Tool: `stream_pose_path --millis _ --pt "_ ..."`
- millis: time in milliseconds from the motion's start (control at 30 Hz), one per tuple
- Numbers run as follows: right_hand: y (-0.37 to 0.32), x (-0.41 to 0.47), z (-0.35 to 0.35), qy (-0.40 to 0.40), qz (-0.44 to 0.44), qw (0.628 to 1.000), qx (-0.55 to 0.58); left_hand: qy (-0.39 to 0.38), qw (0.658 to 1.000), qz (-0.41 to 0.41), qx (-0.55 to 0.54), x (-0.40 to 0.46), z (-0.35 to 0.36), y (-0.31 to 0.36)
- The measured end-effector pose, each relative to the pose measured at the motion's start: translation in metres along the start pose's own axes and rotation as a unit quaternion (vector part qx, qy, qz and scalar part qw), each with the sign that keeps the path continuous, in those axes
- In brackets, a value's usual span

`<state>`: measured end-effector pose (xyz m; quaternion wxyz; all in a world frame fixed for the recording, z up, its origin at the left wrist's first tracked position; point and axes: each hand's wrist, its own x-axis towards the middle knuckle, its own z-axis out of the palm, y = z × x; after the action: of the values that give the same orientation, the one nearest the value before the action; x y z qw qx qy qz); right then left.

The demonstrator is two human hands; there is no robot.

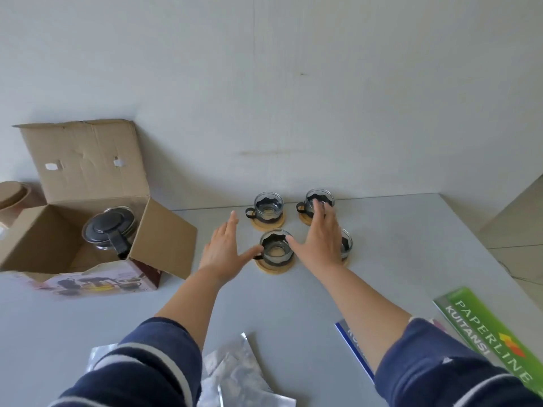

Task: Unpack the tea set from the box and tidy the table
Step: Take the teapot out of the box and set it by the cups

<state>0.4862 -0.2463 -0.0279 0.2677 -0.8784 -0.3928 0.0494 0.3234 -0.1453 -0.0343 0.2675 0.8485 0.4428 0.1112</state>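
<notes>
Several glass cups with black holders stand on round wooden coasters near the table's far edge. The front cup (275, 248) sits between my hands. My left hand (222, 248) is spread flat just left of it, thumb near its handle. My right hand (321, 240) is spread flat to its right, partly covering a fourth cup (346, 244) and reaching toward the back right cup (319, 200). The back left cup (268, 207) stands free. The open cardboard box (164, 233) at the left holds a glass teapot (110, 230) with a black lid. Neither hand holds anything.
Crumpled clear plastic wrapping (235, 374) lies near the front edge. A green receipt book (487, 333) and a blue-edged booklet (357, 349) lie at the front right. Wooden round items (13, 195) sit behind the box. A white wall backs the grey table (396, 259).
</notes>
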Motion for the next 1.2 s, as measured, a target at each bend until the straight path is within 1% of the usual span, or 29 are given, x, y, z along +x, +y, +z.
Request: stream_pose_path --millis 100,200,333,400,467,567,633,667,733,800,867,900,967,1000,1100,1133,1200 --pt "-0.047 -0.007 0.007 -0.042 -0.037 0.998 0.009 0.073 0.997 0.006 0.016 -0.006 -0.038 -0.022" --pt "-0.101 -0.016 0.019 -0.078 -0.061 0.994 0.054 0.141 0.989 0.017 0.044 -0.015 -0.083 -0.053" --pt "-0.180 -0.041 0.035 -0.139 -0.081 0.982 0.095 0.224 0.970 -0.033 0.083 -0.037 -0.136 -0.109" --pt "-0.219 -0.055 0.044 -0.162 -0.072 0.976 0.125 0.231 0.965 -0.072 0.099 -0.049 -0.158 -0.142" --pt "-0.253 -0.066 0.056 -0.182 -0.046 0.971 0.146 0.197 0.968 -0.097 0.118 -0.060 -0.175 -0.173" --pt "-0.290 -0.073 0.075 -0.180 -0.025 0.977 0.107 0.142 0.968 -0.134 0.161 -0.074 -0.187 -0.215" --pt "-0.310 -0.077 0.083 -0.175 -0.007 0.982 0.070 0.142 0.965 -0.177 0.133 -0.085 -0.189 -0.237" --pt "-0.319 -0.077 0.087 -0.175 0.012 0.983 0.048 0.152 0.962 -0.204 0.095 -0.089 -0.189 -0.245" --pt "-0.332 -0.078 0.096 -0.175 0.054 0.983 0.010 0.174 0.948 -0.266 -0.024 -0.094 -0.191 -0.257" --pt "-0.339 -0.077 0.104 -0.183 0.086 0.979 -0.002 0.159 0.929 -0.303 -0.140 -0.093 -0.192 -0.266" --pt "-0.341 -0.075 0.110 -0.182 0.098 0.978 -0.028 0.126 0.926 -0.287 -0.212 -0.091 -0.189 -0.270" --pt "-0.340 -0.073 0.114 -0.178 0.103 0.978 -0.044 0.122 0.924 -0.269 -0.243 -0.090 -0.188 -0.269" --pt "-0.343 -0.072 0.117 -0.182 0.123 0.974 -0.048 0.149 0.916 -0.231 -0.291 -0.089 -0.189 -0.264" --pt "-0.345 -0.072 0.119 -0.192 0.125 0.972 -0.053 0.170 0.916 -0.216 -0.293 -0.088 -0.190 -0.262" --pt "-0.348 -0.071 0.126 -0.213 0.113 0.967 -0.082 0.218 0.930 -0.172 -0.240 -0.090 -0.192 -0.257" --pt "-0.348 -0.071 0.128 -0.218 0.109 0.965 -0.094 0.225 0.937 -0.151 -0.222 -0.090 -0.191 -0.257" --pt "-0.348 -0.071 0.129 -0.227 0.104 0.962 -0.108 0.208 0.951 -0.123 -0.195 -0.088 -0.190 -0.258"
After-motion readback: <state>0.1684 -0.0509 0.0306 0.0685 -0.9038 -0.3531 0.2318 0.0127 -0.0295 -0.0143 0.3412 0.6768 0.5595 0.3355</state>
